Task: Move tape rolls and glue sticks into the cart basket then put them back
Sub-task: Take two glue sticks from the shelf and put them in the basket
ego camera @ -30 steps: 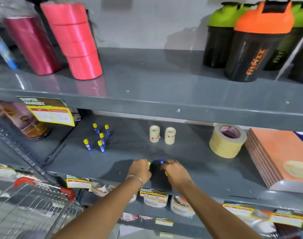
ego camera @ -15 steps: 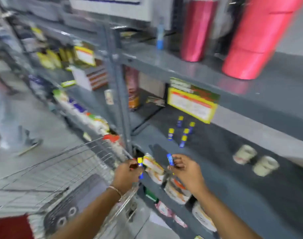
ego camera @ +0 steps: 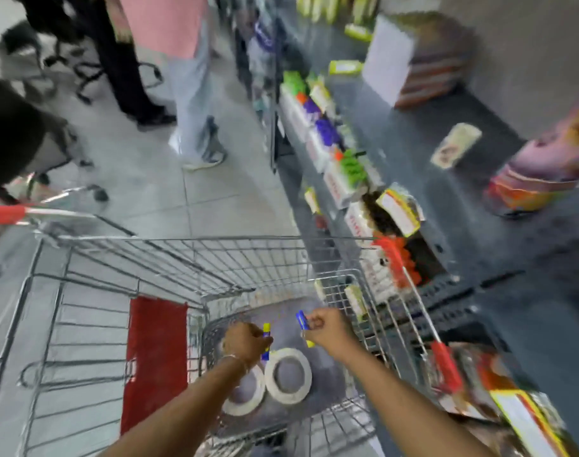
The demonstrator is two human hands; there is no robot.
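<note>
Both hands over the wire cart basket [ego camera: 215, 258], each pinching 1 glue stick.
Left hand [ego camera: 245, 341] holds its blue-and-yellow glue stick [ego camera: 266, 341] upright; right hand [ego camera: 324, 328] holds its stick [ego camera: 303, 321] tilted toward 11 o'clock; 2 white tape rolls [ego camera: 288, 376] lie directly below.

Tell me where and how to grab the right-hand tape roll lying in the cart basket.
Grip the right-hand tape roll from above: one finger down through its open centre, thumb on the outer edge, pinching the ring wall on its far or right side. It lies flat with the hole facing up, and the other tape roll crowds its left edge.
</note>
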